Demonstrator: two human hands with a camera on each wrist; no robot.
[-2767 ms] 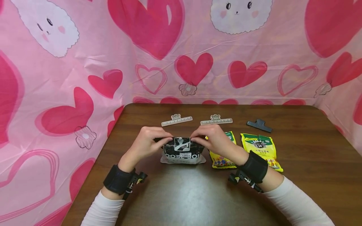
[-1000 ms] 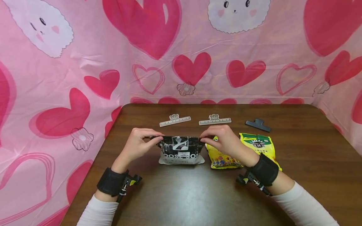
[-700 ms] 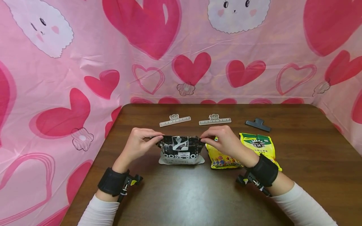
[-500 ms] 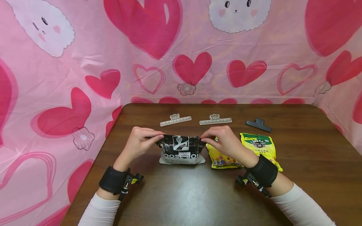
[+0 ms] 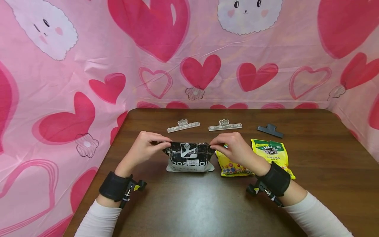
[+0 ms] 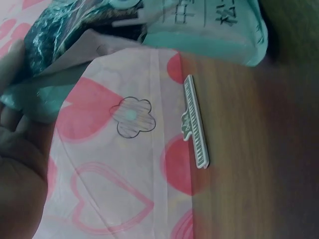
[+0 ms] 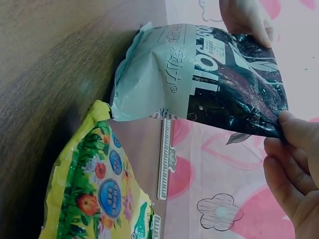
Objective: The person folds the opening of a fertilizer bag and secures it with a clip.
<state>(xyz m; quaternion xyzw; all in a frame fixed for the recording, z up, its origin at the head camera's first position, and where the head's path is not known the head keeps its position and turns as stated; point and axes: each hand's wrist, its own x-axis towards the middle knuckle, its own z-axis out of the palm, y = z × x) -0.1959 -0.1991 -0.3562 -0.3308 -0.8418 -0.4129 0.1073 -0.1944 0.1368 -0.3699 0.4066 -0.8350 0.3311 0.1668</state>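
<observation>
A black-and-white plastic bag of soil (image 5: 189, 161), printed with large white letters, stands on the table in front of me. My left hand (image 5: 145, 148) pinches its top left corner between thumb and fingers. At the top right corner, my right hand (image 5: 232, 148) does the same. The top edge is stretched straight between the two hands. In the right wrist view, the soil bag (image 7: 154, 69) leans slightly, its lower end on the table. The left wrist view shows the back of the soil bag (image 6: 209, 30) with a loose flap hanging near the left hand (image 6: 22, 169).
Two yellow packets lie to the right: one (image 5: 232, 166) partly behind my right hand, the other (image 5: 270, 153) beyond it. Along the back are two piano-key clips, left (image 5: 183, 126) and middle (image 5: 225, 125), and a dark clip (image 5: 270, 130). Heart-printed cloth (image 5: 201, 72) hangs behind the table (image 5: 201, 204).
Since the earliest frame both hands have moved apart, from near the middle of the soil bag's top edge to its corners. Over the last second only the left wrist has shifted slightly.
</observation>
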